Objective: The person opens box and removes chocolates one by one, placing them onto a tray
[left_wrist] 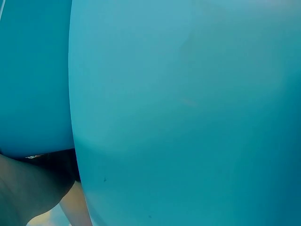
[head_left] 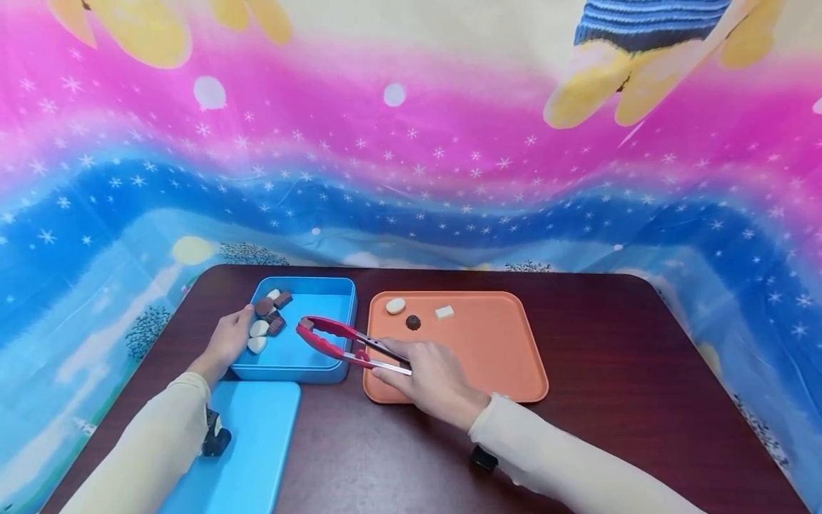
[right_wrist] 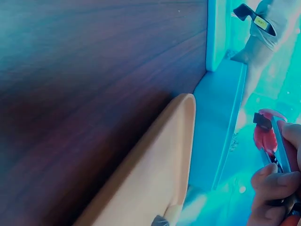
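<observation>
My right hand [head_left: 439, 378] grips red-ended metal tongs [head_left: 330, 348] by the handles. Between the tong tips is a small brown chocolate [right_wrist: 262, 121], above the open blue box [head_left: 315, 373]. At the box's left side, my left hand [head_left: 226, 341] holds the wall; some of its fingers are hidden. Inside, along the left, lie several white and brown chocolates [head_left: 275, 326]. An orange tray [head_left: 494, 350] right of the box bears a white oval chocolate [head_left: 395, 305], a dark round one [head_left: 413, 323] and a white rectangular one [head_left: 444, 312].
A flat blue lid [head_left: 247, 442] lies in front of the box, under the left forearm. All of it stands on a dark reddish-brown table [head_left: 597, 371]. A colourful printed cloth [head_left: 437, 164] hangs behind the table and around its sides.
</observation>
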`<state>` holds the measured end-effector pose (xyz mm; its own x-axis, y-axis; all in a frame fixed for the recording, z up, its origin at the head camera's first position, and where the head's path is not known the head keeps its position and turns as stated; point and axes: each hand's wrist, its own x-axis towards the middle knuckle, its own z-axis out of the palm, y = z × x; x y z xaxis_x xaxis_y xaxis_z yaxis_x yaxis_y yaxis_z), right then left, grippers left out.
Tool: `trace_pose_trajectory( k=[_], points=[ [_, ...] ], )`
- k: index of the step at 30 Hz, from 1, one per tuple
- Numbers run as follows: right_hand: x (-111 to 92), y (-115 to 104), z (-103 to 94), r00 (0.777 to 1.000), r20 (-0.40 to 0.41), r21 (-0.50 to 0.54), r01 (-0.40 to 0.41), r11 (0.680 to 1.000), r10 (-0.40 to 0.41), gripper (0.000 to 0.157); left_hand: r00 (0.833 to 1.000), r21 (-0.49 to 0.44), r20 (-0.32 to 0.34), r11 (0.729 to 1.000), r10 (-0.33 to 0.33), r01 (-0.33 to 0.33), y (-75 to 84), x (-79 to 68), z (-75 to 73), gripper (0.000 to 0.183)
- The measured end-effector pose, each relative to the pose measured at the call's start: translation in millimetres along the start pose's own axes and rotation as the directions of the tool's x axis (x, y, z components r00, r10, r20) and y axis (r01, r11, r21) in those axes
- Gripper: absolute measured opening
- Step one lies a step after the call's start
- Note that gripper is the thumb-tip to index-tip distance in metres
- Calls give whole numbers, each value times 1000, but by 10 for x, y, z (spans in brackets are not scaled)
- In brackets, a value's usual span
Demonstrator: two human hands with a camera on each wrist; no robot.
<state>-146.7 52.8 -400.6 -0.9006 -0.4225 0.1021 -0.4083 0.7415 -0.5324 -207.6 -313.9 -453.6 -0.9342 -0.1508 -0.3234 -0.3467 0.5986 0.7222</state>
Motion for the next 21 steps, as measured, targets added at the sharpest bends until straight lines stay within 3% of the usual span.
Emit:
trace_pose_trajectory(
  k=[11,21],
  points=[
    [-256,216,-78,997,-71,-16,-22,1000,21,50,1000,-5,16,1000,14,-14,-1,-22,1,81],
    [-459,419,-141,994,-86,-8,-60,998,59,50,999,-19,29,999,29,-28,7,-4,4,80]
  ],
)
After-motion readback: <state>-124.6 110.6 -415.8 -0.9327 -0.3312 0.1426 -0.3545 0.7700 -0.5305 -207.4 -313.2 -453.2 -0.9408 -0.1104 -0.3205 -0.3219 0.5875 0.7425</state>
